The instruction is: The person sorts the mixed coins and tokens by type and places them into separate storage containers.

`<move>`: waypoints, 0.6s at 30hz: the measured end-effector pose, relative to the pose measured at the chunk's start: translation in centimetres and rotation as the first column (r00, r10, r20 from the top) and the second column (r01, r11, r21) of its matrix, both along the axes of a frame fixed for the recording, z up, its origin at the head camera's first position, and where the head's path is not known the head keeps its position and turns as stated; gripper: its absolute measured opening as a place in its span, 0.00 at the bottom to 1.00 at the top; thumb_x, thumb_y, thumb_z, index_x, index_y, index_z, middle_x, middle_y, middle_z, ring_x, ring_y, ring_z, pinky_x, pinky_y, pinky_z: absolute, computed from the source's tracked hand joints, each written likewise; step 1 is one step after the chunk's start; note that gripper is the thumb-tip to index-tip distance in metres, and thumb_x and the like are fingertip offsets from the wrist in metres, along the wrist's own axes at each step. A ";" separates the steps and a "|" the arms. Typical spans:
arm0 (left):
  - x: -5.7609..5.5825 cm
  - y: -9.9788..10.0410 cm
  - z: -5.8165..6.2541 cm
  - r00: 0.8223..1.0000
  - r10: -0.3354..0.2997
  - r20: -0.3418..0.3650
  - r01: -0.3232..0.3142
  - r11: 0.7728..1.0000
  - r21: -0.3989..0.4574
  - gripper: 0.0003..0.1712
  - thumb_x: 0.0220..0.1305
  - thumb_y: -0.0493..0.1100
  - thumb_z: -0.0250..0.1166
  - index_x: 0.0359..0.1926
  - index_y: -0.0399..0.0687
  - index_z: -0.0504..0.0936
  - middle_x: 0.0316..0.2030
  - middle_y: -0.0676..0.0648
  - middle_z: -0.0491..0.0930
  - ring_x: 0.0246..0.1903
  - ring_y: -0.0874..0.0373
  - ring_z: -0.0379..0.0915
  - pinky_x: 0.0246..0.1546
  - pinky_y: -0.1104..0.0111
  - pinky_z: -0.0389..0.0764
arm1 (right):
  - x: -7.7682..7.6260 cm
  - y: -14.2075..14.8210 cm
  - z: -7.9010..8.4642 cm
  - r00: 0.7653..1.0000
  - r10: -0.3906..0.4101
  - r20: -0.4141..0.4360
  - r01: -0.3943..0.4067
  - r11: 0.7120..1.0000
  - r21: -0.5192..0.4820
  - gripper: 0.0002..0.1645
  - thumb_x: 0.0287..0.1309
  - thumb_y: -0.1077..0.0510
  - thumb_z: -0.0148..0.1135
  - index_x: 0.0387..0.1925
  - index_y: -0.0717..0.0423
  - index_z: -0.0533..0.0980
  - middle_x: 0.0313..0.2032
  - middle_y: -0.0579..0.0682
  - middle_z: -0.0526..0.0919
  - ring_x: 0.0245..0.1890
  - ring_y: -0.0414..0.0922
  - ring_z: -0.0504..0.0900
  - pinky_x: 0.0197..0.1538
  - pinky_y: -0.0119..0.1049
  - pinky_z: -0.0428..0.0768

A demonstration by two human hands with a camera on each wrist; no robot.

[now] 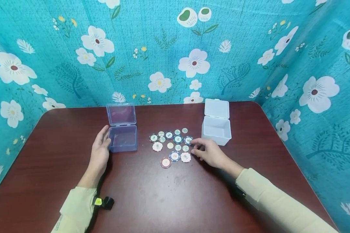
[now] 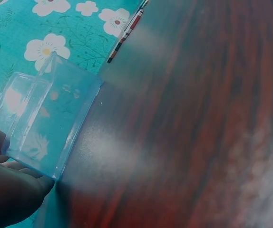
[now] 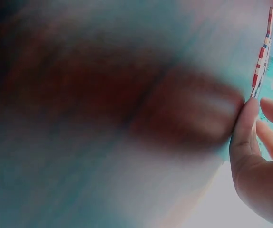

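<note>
In the head view, my left hand point(image 1: 100, 149) rests against the left side of an open clear bluish plastic box point(image 1: 123, 148), its fingers loosely extended. The left wrist view shows the same box point(image 2: 63, 114) with my fingers at its end. My right hand point(image 1: 211, 153) reaches in at the right edge of a cluster of poker chips. Its index fingertip is right at a dark-blue poker chip point(image 1: 188, 140), with the thumb apart below. Near it lie a pale chip point(image 1: 185, 157), a blue-rimmed chip point(image 1: 175, 156) and a red chip point(image 1: 165, 162); several smaller greenish chips lie among them.
A white plastic box point(image 1: 217, 131) with its lid raised stands behind my right hand. The dark wooden table point(image 1: 163, 200) meets a teal flowered curtain point(image 1: 163, 48) at its back edge. Black-rimmed chips point(image 1: 154, 138) lie at the cluster's left.
</note>
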State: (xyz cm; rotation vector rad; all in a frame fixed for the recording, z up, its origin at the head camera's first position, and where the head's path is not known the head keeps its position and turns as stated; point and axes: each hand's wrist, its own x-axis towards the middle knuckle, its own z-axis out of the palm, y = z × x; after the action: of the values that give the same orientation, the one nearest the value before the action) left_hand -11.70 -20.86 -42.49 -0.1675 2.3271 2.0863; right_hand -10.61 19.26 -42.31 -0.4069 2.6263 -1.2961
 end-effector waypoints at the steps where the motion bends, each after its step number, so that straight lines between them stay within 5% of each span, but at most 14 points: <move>1: 0.0 0.1 0.0 1.000 0.002 0.002 -0.002 1.000 -0.002 0.32 0.80 0.36 0.36 0.81 0.48 0.43 0.79 0.46 0.45 0.77 0.54 0.39 0.75 0.52 0.45 | 0.0 0.0 0.0 1.000 -0.001 0.001 0.001 1.000 0.002 0.21 0.61 0.67 0.68 0.57 0.62 0.79 0.32 0.51 0.80 0.21 0.43 0.77 0.25 0.37 0.82; 18: 0.2 0.2 0.0 1.000 -0.013 0.014 0.013 1.000 0.009 0.33 0.81 0.36 0.35 0.81 0.52 0.41 0.80 0.49 0.42 0.77 0.54 0.35 0.75 0.52 0.42 | -0.3 -0.2 -0.3 0.998 0.029 -0.054 -0.029 1.000 0.007 0.18 0.60 0.69 0.67 0.53 0.62 0.81 0.29 0.50 0.78 0.18 0.40 0.74 0.21 0.35 0.79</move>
State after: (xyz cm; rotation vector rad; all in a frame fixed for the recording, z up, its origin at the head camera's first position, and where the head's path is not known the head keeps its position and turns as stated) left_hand -11.52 -20.68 -42.53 -0.1666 2.3041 2.0826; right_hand -10.91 19.07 -42.56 -0.4840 2.6576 -1.2859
